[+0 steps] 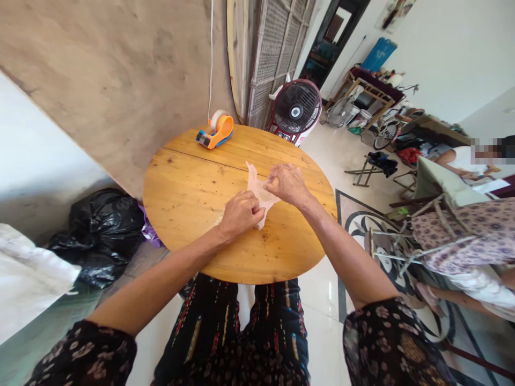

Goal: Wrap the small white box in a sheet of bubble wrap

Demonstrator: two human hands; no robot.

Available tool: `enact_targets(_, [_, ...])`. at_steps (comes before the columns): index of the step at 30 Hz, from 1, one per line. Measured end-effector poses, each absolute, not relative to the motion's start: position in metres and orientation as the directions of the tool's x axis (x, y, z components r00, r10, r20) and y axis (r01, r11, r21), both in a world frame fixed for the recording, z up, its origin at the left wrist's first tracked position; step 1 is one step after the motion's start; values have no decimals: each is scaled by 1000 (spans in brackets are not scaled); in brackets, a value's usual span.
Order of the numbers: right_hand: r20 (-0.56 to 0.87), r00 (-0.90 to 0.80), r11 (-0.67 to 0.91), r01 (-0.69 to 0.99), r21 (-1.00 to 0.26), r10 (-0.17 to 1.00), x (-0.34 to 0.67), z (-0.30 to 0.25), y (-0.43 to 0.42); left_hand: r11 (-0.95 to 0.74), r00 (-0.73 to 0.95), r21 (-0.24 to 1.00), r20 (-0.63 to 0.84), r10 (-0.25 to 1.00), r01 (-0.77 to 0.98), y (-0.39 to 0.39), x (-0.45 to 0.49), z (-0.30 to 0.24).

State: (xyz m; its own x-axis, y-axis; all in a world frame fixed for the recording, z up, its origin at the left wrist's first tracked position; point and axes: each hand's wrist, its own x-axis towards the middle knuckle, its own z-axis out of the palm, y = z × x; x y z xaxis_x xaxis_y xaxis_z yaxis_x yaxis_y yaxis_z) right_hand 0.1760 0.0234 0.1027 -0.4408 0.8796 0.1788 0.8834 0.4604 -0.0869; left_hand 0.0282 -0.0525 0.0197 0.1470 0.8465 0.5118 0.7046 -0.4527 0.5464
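A thin, pale pink sheet [260,199], soft and crumpled like tissue or gauze, lies over the middle of the round wooden table [189,214]. Its kind cannot be told for certain. Small brownish specks seem to show on it. My left hand [242,210] is closed at its lower left edge, fingers curled and thumb pressed against it. On the other side, my right hand [286,182] pinches the sheet's right part with bent fingers. One corner of the sheet points up and away between the hands. The fingertips of both hands are partly hidden.
An orange tape dispenser [217,131] stands on the table's far left edge. Behind the table is an electric fan [296,110]. Black plastic bags [107,230] lie on the left. Other people sit on the right near a folding stool [368,170].
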Motion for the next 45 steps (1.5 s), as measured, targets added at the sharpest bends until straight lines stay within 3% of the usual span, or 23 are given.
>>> enact_targets(3, [219,-369,401,908,-123,903,178,100,32,-465,156,537,522,839,704,-53,28,19])
enact_targets(6, [97,-221,241,912,-332,970,189,95,40,-485,157,520,551,819,703,-53,29,17])
enact_targets(11, [-91,-125,31,739,-673,988,208,84,43,-493,130,534,577,806,687,-57,27,17])
enact_targets(15, [-181,-96,-89,599,-796,979,216,70,45,-476,88,568,576,813,671,-56,24,15])
enact_targets(25, [-269,-94,-198,457,-867,959,223,47,60,-433,240,699,362,901,570,-50,22,20])
enact_targets(31, [-274,-122,-201,417,-886,954,222,46,60,-444,383,619,239,892,648,-43,22,34])
enact_targets(38, [-252,-332,-134,341,-931,909,224,58,53,-556,426,581,359,830,594,-30,18,28])
enact_targets(45, [-236,-287,-148,297,-944,929,217,51,62,-616,527,579,341,779,535,-18,15,27])
